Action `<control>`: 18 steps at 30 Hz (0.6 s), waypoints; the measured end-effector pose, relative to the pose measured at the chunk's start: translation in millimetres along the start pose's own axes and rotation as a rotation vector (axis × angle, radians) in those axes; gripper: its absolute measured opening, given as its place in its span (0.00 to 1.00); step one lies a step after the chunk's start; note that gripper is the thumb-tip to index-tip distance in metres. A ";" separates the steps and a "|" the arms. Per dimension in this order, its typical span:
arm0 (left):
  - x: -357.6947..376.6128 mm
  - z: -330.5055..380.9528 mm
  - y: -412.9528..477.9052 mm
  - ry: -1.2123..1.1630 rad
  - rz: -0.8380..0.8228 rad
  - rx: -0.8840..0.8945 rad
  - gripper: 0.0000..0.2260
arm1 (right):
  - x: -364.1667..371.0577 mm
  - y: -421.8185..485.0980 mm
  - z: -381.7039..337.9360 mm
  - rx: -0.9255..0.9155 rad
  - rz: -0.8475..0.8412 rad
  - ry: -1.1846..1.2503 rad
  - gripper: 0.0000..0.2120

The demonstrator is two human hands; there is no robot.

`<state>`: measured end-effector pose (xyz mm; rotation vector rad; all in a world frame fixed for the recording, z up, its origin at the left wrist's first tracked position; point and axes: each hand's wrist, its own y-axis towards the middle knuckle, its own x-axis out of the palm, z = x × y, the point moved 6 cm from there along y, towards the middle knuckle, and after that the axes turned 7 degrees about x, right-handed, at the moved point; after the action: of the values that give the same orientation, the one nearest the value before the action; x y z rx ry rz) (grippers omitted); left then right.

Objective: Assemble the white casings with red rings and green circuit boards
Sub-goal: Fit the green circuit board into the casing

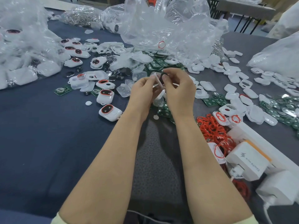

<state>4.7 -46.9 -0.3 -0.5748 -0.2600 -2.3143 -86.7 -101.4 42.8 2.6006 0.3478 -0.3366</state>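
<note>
place: assembly workshop | evidence: heaps of white casings [233, 78], green circuit boards [210, 101], red rings [212, 128], plastic bags [169, 26] on table [40, 126]

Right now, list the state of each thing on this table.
Left hand: pinches the white casing, held up
Right hand: pinches the same casing
Finished casings: closed, lying flat
Red rings: loose heap
Circuit boards: loose, scattered
Charger: plugged into power strip

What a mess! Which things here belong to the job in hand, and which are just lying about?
Job: white casing held by left hand and right hand; red rings; green circuit boards; finished casings.
Lying about: charger; power strip.
</note>
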 end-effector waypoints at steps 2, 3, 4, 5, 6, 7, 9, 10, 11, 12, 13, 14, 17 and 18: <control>0.6 1.1 -1.1 0.049 -0.005 0.023 0.09 | -0.9 0.5 3.3 0.036 0.015 0.055 0.04; 0.3 1.6 -1.7 0.076 -0.001 0.041 0.08 | -1.6 0.7 5.0 0.055 0.027 0.073 0.03; -0.1 2.4 -2.1 0.099 0.010 0.060 0.08 | -1.9 1.1 6.6 0.073 0.034 0.083 0.02; -0.8 3.4 -2.4 0.122 0.020 0.080 0.07 | -1.8 1.3 8.1 0.088 0.034 0.087 0.01; -1.3 4.5 -2.6 0.145 0.027 0.101 0.06 | -1.4 1.5 9.7 0.105 0.031 0.090 0.01; -1.9 5.5 -2.6 0.166 0.032 0.120 0.06 | -1.1 1.9 12.0 0.130 0.029 0.098 0.01; -3.0 6.1 -2.1 0.198 0.038 0.147 0.05 | -0.7 2.4 17.8 0.211 0.025 0.155 0.03; -3.6 5.9 -1.8 0.213 0.039 0.153 0.04 | 0.1 2.2 20.8 0.258 0.018 0.204 0.05; -3.8 5.6 -1.6 0.224 0.038 0.156 0.03 | 0.9 1.8 23.3 0.299 0.007 0.258 0.06; -3.6 5.1 -1.6 0.230 0.032 0.155 0.02 | 2.2 1.4 25.0 0.334 -0.009 0.311 0.07; -3.6 4.8 -1.5 0.234 0.026 0.155 0.01 | 3.6 1.2 26.3 0.363 -0.030 0.367 0.08; -4.0 5.0 -1.2 0.235 0.025 0.157 0.02 | 5.3 1.3 27.5 0.390 -0.056 0.424 0.08; -5.0 5.8 -1.0 0.175 0.012 0.137 0.02 | 8.8 2.1 31.4 0.464 -0.131 0.565 0.07; -4.3 5.2 -1.5 0.140 0.000 0.118 0.02 | 9.4 2.4 32.2 0.479 -0.154 0.597 0.06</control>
<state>8.2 -41.3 2.2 -0.3522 -0.3268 -2.3092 -82.7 -117.9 13.7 3.1142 0.7496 0.3715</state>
